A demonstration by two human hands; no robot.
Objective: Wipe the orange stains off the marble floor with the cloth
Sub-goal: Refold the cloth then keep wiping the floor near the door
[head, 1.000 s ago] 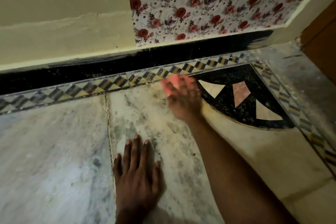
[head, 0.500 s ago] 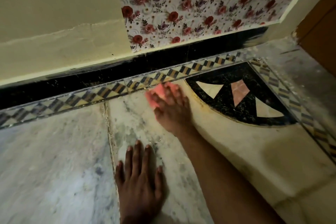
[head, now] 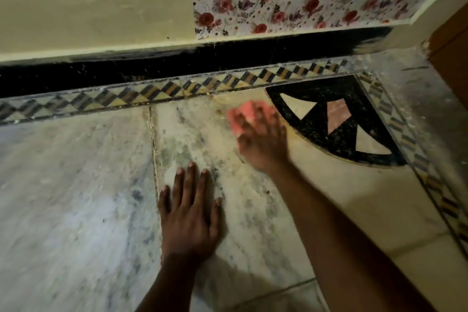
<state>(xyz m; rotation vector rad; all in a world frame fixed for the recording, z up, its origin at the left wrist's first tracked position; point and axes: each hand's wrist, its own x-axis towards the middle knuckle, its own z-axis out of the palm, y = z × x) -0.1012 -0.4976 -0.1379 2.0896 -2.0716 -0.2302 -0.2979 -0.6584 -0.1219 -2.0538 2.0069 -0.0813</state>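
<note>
Compared with half a second ago, the right hand (head: 263, 139) with the cloth (head: 243, 116) has moved to the right along the marble floor (head: 76, 185), closer to the black fan-shaped inlay (head: 336, 119); before it was just beside the patterned border strip (head: 152, 94), more to the left. The left hand (head: 190, 215) has stayed in the same place.

The right arm reaches forward from the lower right, and the hand lies palm down on the pink cloth. It is blurred, so I cannot tell if the fingers press flat or curl round the cloth. The cloth shows only in front of the fingers, on the pale marble just beside the curved edge of the inlay and near the border strip. Faint orange stains (head: 222, 101) remain on the marble between the cloth and the strip.

The left hand rests flat on the floor, fingers straight and slightly apart, next to the joint between two slabs.
</note>
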